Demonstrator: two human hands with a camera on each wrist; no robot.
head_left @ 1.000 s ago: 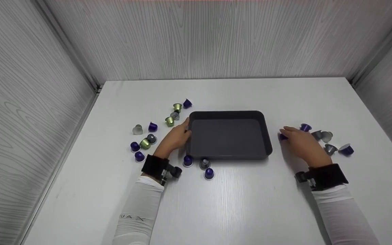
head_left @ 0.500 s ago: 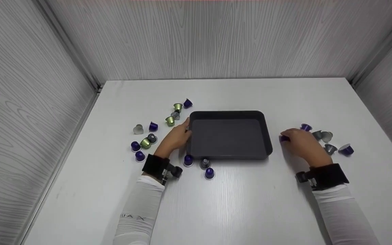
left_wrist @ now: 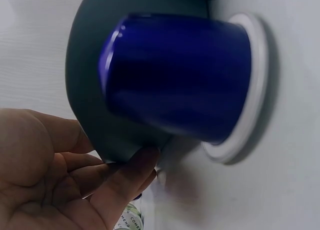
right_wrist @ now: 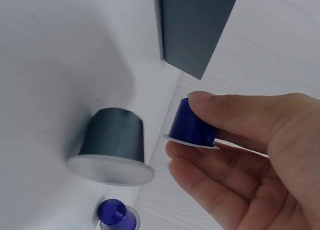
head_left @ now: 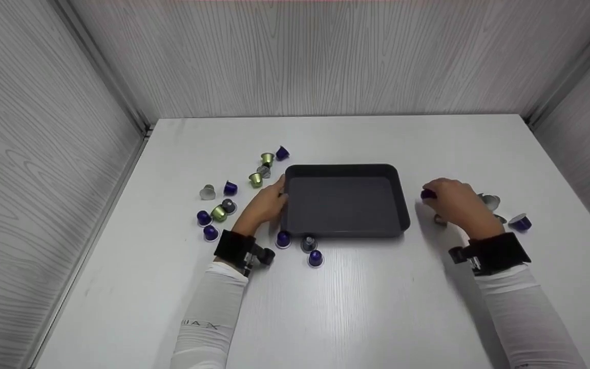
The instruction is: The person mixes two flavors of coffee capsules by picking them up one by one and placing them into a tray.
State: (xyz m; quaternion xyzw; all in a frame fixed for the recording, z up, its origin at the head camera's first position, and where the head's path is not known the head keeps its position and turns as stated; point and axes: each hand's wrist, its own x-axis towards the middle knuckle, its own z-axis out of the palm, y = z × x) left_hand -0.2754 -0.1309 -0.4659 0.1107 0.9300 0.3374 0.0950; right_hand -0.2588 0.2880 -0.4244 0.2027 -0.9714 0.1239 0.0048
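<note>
My left hand [head_left: 266,204] grips the left edge of a dark grey rectangular tray [head_left: 343,205], thumb on one side and fingers on the other, as the left wrist view also shows. Right of the tray, my right hand [head_left: 456,205] holds a dark blue coffee capsule [right_wrist: 192,125] between thumb and fingers, its silver rim facing down. That capsule is raised off the table. Below it in the right wrist view stands a grey-green capsule [right_wrist: 114,140], with another blue capsule [right_wrist: 117,215] near the bottom edge. A blue capsule [left_wrist: 180,75] fills much of the left wrist view.
Several blue, green and grey capsules lie left of the tray, among them a green capsule [head_left: 218,213] and a pale grey capsule [head_left: 207,192]. A blue capsule [head_left: 315,258] stands at the tray's front side. On the far right lies a blue capsule [head_left: 520,222]. Wood-grain panels [head_left: 325,61] enclose the table.
My right hand has closed its pinch on the blue capsule and lifted it from the table, shifting slightly away from me. The left hand and the tray have stayed in place.
</note>
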